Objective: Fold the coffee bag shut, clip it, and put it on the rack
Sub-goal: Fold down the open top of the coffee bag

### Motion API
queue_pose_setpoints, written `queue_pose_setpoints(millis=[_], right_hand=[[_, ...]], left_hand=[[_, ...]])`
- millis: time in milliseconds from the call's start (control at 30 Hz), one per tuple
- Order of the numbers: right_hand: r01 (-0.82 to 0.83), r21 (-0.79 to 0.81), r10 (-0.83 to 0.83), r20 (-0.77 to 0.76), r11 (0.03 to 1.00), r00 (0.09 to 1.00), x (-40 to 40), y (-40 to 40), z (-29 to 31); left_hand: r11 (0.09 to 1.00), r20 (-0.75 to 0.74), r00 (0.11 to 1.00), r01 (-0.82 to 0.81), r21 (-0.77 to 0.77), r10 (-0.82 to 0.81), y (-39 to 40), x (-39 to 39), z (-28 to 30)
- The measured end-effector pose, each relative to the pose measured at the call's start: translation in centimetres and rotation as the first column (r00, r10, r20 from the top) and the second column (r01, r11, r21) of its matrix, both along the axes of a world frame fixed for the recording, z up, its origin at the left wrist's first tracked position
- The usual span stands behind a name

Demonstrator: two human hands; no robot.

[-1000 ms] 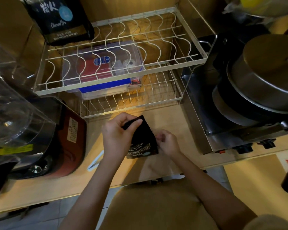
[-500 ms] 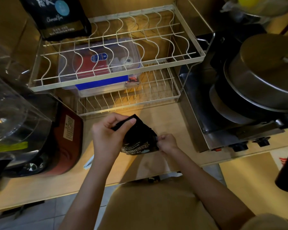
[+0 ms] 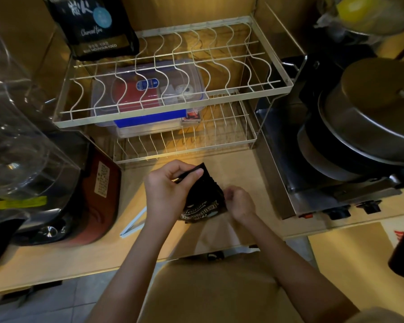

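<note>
A small black coffee bag with white lettering is held just above the wooden counter, in front of the rack. My left hand pinches the bag's top edge between thumb and fingers. My right hand grips the bag's right side. A long white clip lies on the counter left of my left wrist. The cream wire rack has two tiers; a larger black coffee bag stands at the back left of its upper tier.
A clear lidded plastic box with red and blue contents sits on the lower tier. A red appliance and a clear glass vessel stand at the left. A steel appliance with a round lid fills the right.
Both hands keep hold of the bag; my left thumb and fingers have worked along its top edge, and the view has shifted slightly.
</note>
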State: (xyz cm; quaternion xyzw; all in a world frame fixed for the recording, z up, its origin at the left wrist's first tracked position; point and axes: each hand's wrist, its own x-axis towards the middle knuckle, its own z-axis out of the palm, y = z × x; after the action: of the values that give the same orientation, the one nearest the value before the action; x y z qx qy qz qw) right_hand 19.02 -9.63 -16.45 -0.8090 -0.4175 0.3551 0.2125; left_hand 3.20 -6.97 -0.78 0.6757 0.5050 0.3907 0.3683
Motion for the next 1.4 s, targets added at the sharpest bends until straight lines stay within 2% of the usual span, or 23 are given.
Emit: queue_pose_setpoints(millis=[67,167,233,300,400,533,667,733,800,867,900,1067,1167,1233,1400], right_hand=[[0.007,0.119,0.015,-0.18,0.993,0.984,0.4,0.1,1.4],[0.048,0.22,0.062,-0.468,0.974,0.882,1.2,-0.7,3.8],[-0.02,0.251,0.159,-0.546,0.968,0.822,1.5,-1.4,4.8],[-0.107,0.277,0.234,-0.48,0.955,0.846,1.4,-1.7,5.3],[-0.133,0.347,0.232,-0.263,0.929,0.936,0.7,-1.5,5.3],[-0.138,0.299,0.23,-0.298,0.944,0.926,0.6,-1.3,5.3],[-0.224,0.263,0.288,-0.24,0.938,0.927,1.4,-0.7,5.8],[-0.237,0.252,0.297,-0.232,0.938,0.926,1.9,-0.6,6.0],[-0.27,0.226,0.318,-0.216,0.936,0.923,2.2,-0.4,6.3],[-0.315,0.212,0.36,-0.223,0.925,0.906,2.3,-0.2,6.5],[-0.338,0.205,0.379,-0.218,0.919,0.899,2.4,0.0,6.7],[-0.361,0.273,0.417,-0.189,0.892,0.889,2.5,1.0,8.1],[-0.311,0.307,0.393,-0.257,0.9,0.883,2.6,1.4,8.7],[-0.307,0.284,0.397,-0.36,0.909,0.844,2.8,1.7,8.9],[-0.312,0.26,0.397,-0.417,0.914,0.817,2.9,2.0,8.9]], left_hand=[[0.999,-0.042,0.999,0.032,-0.041,-0.034,0.5,0.1,0.1],[0.994,-0.12,0.988,0.088,-0.065,-0.096,1.5,0.6,0.5],[0.993,-0.159,0.981,0.107,-0.043,-0.112,2.0,1.0,0.8],[0.991,-0.194,0.972,0.131,-0.004,-0.13,2.3,1.5,1.1],[0.986,-0.231,0.961,0.162,0.028,-0.151,2.6,2.0,1.2],[0.98,-0.262,0.949,0.194,0.038,-0.177,3.3,1.8,1.3],[0.939,-0.318,0.887,0.343,-0.034,-0.336,4.7,-0.2,1.2],[0.909,-0.272,0.869,0.379,-0.171,-0.414,5.4,-2.2,0.7],[0.852,-0.135,0.877,0.394,-0.345,-0.461,5.7,-4.1,-0.9],[0.777,-0.002,0.9,0.376,-0.504,-0.437,5.0,-5.1,-3.5],[0.758,0.011,0.91,0.352,-0.549,-0.415,4.4,-5.2,-5.0],[0.805,0.004,0.959,0.24,-0.543,-0.284,1.9,-4.9,-10.1],[0.847,-0.007,0.976,0.186,-0.497,-0.218,1.6,-5.0,-10.5],[0.85,0.007,0.975,0.198,-0.489,-0.223,1.5,-5.0,-10.2],[0.83,0.223,0.96,0.26,-0.494,-0.169,1.1,-5.6,-10.0]])
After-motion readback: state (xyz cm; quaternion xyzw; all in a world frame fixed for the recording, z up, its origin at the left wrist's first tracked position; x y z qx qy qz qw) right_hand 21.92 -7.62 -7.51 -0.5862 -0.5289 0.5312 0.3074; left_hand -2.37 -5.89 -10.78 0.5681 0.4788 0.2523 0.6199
